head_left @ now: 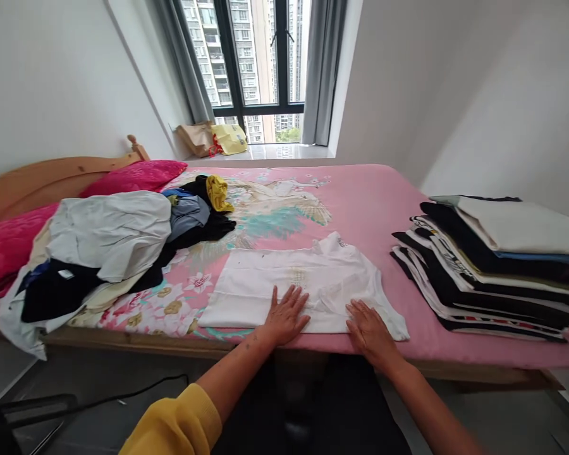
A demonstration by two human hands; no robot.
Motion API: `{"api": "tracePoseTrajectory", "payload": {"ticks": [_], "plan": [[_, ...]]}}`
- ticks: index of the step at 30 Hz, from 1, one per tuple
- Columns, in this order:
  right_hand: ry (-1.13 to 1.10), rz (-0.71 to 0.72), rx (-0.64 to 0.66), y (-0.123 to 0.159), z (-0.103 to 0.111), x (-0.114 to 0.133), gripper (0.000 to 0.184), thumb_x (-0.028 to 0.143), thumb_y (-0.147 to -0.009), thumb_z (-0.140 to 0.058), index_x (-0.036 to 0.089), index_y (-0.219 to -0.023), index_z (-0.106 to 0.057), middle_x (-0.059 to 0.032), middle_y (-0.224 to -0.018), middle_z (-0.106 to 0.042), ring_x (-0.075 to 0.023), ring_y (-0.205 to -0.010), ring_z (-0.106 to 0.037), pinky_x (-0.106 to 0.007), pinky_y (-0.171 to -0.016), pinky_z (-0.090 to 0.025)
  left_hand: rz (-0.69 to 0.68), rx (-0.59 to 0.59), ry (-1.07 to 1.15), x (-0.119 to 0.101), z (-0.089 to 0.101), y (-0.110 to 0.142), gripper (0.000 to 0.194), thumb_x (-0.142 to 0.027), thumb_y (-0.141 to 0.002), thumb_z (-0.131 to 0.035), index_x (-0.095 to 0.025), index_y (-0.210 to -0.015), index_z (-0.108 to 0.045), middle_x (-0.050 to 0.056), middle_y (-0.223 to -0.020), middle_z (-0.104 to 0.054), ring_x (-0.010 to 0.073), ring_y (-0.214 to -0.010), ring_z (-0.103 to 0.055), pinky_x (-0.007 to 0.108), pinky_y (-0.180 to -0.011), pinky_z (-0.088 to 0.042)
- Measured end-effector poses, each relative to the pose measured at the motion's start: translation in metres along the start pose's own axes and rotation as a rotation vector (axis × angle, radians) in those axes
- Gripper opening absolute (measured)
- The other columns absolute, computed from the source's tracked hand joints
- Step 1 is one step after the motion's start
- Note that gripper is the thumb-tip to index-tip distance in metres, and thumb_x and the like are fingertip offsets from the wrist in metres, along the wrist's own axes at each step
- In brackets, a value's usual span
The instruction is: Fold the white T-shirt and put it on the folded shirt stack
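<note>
A white T-shirt (251, 284) lies flat along the near edge of the bed, its collar end toward the right and a faint print near its middle. My left hand (287, 316) rests on the shirt just below the print, fingers spread. Farther right, my right hand (367, 328) lies on the shirt's near edge with the fingers stretched out. Neither hand grips the cloth. Some creases show in the fabric between and beyond my hands.
A loose heap of clothes (109, 227) covers the bed's left side, by pink pillows (133, 177) and a wooden headboard (66, 167). A tall stack of folded clothes (493, 272) stands on the right. Paper bags (196, 138) sit on the windowsill (289, 151). A black cable (123, 395) lies below.
</note>
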State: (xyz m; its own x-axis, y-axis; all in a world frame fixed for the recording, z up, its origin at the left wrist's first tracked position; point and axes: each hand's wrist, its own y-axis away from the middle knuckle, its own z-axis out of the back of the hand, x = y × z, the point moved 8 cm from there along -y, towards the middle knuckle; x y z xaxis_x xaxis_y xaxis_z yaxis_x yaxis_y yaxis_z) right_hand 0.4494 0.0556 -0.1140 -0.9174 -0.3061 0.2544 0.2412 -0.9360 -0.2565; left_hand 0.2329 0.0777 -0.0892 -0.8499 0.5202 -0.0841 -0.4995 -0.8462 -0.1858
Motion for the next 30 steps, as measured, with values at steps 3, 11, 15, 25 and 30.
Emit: {"api": "tracePoseTrajectory", "payload": {"ticks": [3,11,15,25,30], "plan": [[0.04,0.018,0.026,-0.001,-0.012,0.002,0.049,0.041,-0.092,-0.028,0.019,-0.13,-0.049,-0.0075,-0.14,-0.044,-0.0235,-0.132,-0.035,-0.045,-0.108,-0.026,0.305,0.116,0.009,0.087,0.013,0.035,0.049,-0.045,-0.089,-0.036,-0.03,-0.135,-0.042,0.005,-0.145,-0.037,0.0269,-0.137,-0.025,0.06,-0.108,0.001],[0.112,0.044,-0.083,0.004,-0.016,0.005,0.047,0.039,-0.091,-0.032,0.02,-0.131,-0.047,-0.0073,-0.139,-0.044,-0.0233,-0.131,-0.035,-0.045,-0.108,-0.026,0.661,0.172,0.18,0.218,0.06,0.103,0.041,-0.038,-0.069,-0.058,-0.024,-0.107,-0.063,0.008,-0.12,-0.059,0.0299,-0.116,-0.047,0.045,-0.097,-0.031],[0.128,0.052,-0.091,0.004,-0.015,0.006,0.046,0.039,-0.09,-0.033,0.02,-0.13,-0.048,-0.0074,-0.139,-0.045,-0.023,-0.131,-0.036,-0.045,-0.108,-0.027,0.75,0.195,0.399,0.234,0.055,0.106,0.032,-0.039,-0.061,-0.063,-0.018,-0.085,-0.064,0.005,-0.087,-0.066,0.0234,-0.086,-0.059,0.029,-0.073,-0.043],[0.16,0.052,-0.104,0.006,-0.018,0.007,0.047,0.039,-0.091,-0.031,0.017,-0.13,-0.047,-0.0082,-0.139,-0.044,-0.0233,-0.131,-0.035,-0.044,-0.109,-0.025,0.86,0.25,0.741,0.23,0.044,0.135,0.044,-0.061,-0.061,-0.058,-0.017,-0.061,-0.05,-0.004,-0.049,-0.042,0.0097,-0.044,-0.036,0.022,-0.041,-0.024],[0.161,0.036,-0.077,0.004,-0.017,0.007,0.047,0.039,-0.091,-0.032,0.017,-0.131,-0.045,-0.0077,-0.14,-0.043,-0.0226,-0.132,-0.034,-0.044,-0.109,-0.025,0.843,0.181,0.653,0.227,0.044,0.14,0.041,-0.057,-0.069,-0.048,-0.017,-0.072,-0.055,0.001,-0.065,-0.056,0.0152,-0.061,-0.05,0.023,-0.052,-0.035]]}}
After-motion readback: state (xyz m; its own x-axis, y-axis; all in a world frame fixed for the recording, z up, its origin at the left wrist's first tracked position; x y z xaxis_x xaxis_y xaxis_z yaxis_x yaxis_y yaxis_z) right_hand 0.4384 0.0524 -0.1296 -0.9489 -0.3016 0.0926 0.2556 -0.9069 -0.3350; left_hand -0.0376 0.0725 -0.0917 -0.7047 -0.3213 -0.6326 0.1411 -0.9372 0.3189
